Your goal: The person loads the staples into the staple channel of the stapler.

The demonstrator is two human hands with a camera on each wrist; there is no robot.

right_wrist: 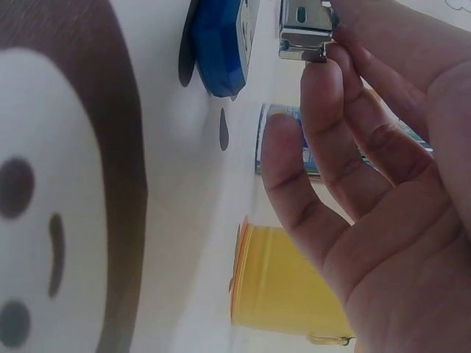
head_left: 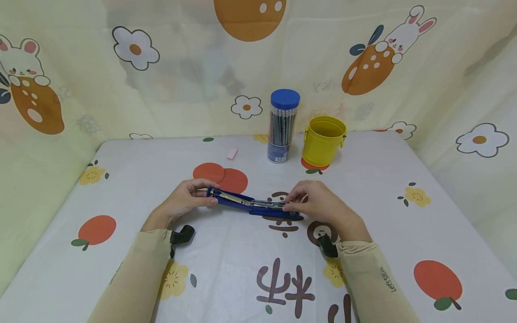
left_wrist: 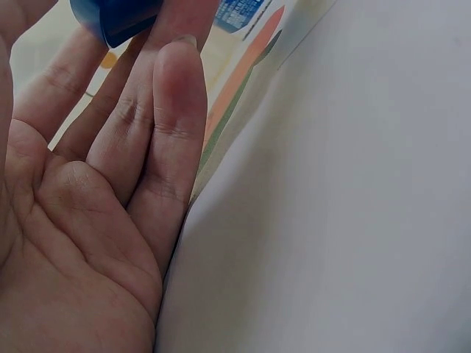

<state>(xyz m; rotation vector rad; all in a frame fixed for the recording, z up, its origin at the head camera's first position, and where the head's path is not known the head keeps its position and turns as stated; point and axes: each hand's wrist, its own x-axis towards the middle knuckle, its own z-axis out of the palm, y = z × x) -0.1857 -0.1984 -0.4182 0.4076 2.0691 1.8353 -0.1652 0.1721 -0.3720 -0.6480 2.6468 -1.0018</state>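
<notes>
A dark blue stapler (head_left: 242,205), swung wide open with its metal inner parts showing, spans the space between both hands over the table. My left hand (head_left: 190,197) holds its left end between thumb and fingers; in the left wrist view that blue end (left_wrist: 121,20) shows at the fingertips. At the other end, my right hand (head_left: 321,204) pinches the silver metal magazine (right_wrist: 305,31) between thumb and fingers. Seen from the right wrist, the blue base (right_wrist: 219,48) of the stapler lies apart from those fingertips, close over the tablecloth.
Beyond the stapler, a clear tube of pencils (head_left: 281,125) with a blue lid stands upright. A yellow bucket (head_left: 321,146) is just right of it. A small pink eraser (head_left: 232,154) lies left of the tube. Behind them hangs a printed curtain (head_left: 181,103).
</notes>
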